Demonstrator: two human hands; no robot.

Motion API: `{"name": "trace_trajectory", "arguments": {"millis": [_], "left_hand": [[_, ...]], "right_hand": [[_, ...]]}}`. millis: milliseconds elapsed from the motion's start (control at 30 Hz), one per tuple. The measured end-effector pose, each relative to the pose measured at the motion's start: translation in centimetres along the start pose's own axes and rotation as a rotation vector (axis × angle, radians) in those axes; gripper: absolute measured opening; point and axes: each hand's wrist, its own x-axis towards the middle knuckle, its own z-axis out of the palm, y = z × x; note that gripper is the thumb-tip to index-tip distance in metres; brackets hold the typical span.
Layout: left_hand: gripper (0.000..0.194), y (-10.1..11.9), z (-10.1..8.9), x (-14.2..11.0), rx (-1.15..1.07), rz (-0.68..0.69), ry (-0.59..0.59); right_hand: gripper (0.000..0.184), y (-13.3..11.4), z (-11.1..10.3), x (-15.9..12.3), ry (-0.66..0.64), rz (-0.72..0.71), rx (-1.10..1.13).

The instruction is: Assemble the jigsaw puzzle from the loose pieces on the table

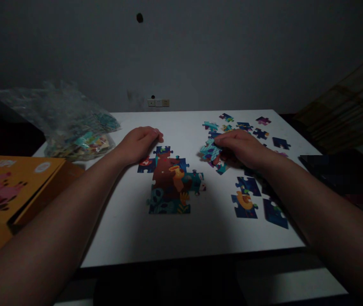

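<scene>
head camera, and the right hand [240, 145] has a narrow pinch on a teal puzzle piece [209, 148], right of the joined puzzle section [168, 180] on the white table [117, 238]! looks like light, stiff card, best held by the edge, tabs easily bent. the left hand [139, 141] curls near that section; can't tell whether it grips anything.

A grey wall [232, 55] stood behind the white counter [114, 238], with sockets [158, 103] low down and a dark spot [139, 18] high up. Striped fabric [344, 97] showed at right, beyond a dark, partly pixelated object [331, 174].
</scene>
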Motion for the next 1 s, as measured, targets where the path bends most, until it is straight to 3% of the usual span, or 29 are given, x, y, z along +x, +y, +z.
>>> {"name": "trace_trajectory", "arguments": {"millis": [167,500,600,767,867,1000], "left_hand": [[0.044,-0.05,0.04,0.0,-0.007,-0.011,0.001],[0.044,0.29,-0.01,0.15,0.037,0.022,-0.01],[0.044,0.19,-0.06,0.17,0.037,0.025,-0.018],[0.045,0.1,-0.1,0.14,0.038,-0.01,-0.014],[0.045,0.16,-0.11,0.1,0.039,0.009,-0.013],[0.045,0.18,-0.14,0.12,0.042,0.014,-0.011]], "right_hand": [[0.044,0.01,-0.11,-0.09,-0.024,-0.021,0.004],[0.047,-0.49,0.42,-0.32,0.009,-0.194,0.091],[0.041,-0.5,0.1,-0.3,0.043,-0.26,-0.008],[0.024,-0.49,0.18,-0.11,-0.005,-0.315,-0.101],[0.023,-0.48,0.41,-0.14,-0.042,-0.303,-0.096],[0.036,-0.51,0.51,-0.45,-0.044,-0.197,0.017]]}}
